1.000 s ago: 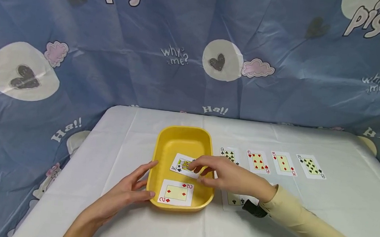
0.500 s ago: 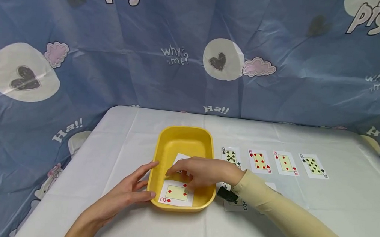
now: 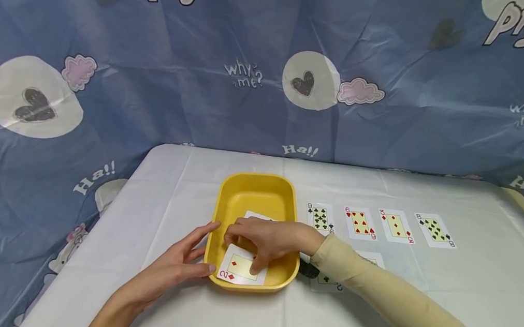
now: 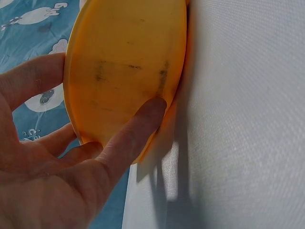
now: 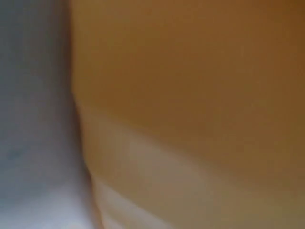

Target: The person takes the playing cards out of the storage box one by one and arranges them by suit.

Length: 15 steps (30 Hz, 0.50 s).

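Observation:
A yellow tray (image 3: 255, 183) stands on the white table. My left hand (image 3: 174, 259) steadies it, fingers spread along its left wall; in the left wrist view the thumb (image 4: 143, 119) lies against the tray's outside. My right hand (image 3: 269, 242) is inside the tray and pinches a two of diamonds playing card (image 3: 239, 265) between the index finger at its upper edge and the thumb on its right side. Behind that hand a second card (image 3: 257, 215), the king of spades, is mostly hidden. In the right wrist view only the blurred yellow tray wall (image 5: 190, 71) fills the picture.
Right of the tray lie a nine of clubs (image 3: 320, 218), a six of hearts (image 3: 360, 223), a diamonds card (image 3: 397, 226) and an eight of spades (image 3: 436, 230) in a row. Nearer, more cards (image 3: 326, 283) are partly covered by the right forearm. A blue patterned cloth (image 3: 202, 101) hangs behind.
My right hand has moved left and down from the king to the two of diamonds and taken hold of it; that card has tilted slightly. My left hand has stayed on the tray.

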Available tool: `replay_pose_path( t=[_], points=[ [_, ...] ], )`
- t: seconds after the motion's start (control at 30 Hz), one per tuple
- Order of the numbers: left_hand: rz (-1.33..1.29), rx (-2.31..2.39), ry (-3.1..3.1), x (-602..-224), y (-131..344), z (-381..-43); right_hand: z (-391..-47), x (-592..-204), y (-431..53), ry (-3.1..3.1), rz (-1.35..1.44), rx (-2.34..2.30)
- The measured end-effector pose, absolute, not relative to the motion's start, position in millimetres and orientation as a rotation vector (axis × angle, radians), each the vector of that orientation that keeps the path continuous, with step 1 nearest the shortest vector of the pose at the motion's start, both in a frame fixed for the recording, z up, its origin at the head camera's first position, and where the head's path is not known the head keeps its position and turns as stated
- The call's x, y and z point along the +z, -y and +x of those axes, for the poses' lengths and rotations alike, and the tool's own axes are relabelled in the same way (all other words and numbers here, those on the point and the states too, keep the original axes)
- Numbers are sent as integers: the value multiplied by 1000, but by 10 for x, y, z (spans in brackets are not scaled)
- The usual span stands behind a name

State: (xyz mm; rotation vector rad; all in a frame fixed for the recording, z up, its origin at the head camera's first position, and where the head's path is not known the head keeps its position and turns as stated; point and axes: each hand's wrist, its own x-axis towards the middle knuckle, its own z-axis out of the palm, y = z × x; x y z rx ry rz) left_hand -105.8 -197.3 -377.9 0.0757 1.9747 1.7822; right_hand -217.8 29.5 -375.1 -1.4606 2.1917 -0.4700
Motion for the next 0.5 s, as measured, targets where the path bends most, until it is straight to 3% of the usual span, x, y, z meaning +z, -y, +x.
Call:
replay_pose_path(
  t=[0.5],
  points=[
    [13, 1777, -2006, -3775, 1940, -1060, -2179, -3600, -549, -2056, -1423, -981]
  ],
)
